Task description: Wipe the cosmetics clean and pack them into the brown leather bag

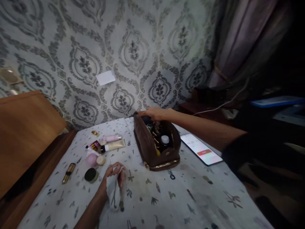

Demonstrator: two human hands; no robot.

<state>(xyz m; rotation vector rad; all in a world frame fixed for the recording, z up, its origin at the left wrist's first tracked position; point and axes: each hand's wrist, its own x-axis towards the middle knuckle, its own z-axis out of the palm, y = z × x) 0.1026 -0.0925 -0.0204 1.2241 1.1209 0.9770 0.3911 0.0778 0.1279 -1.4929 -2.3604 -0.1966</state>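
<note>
A brown makeup bag (145, 144) stands unzipped, with bottles and other items packed inside, among them a white-capped one (165, 139). My right hand (158, 113) reaches to its far end, fingers curled at the back rim; the fingertips are partly hidden. To the left of the bag, my left hand (116, 171) is closed on a bit of white cloth (113, 194) with a dark print like the cover's; whether it is a fold of that cover I cannot tell. Near this hand lie a dark-lidded round jar (91, 175), a small cream round item (101, 160) and a pink rounded item (91, 159).
Tubes (115, 145), a small dark red box (95, 145) and gold-coloured cylinders (69, 173) lie at left on the printed cover (152, 213). A lit phone (201, 149) lies right of the bag. A wooden panel (28, 136) borders the left; a patterned wall (133, 51) stands behind.
</note>
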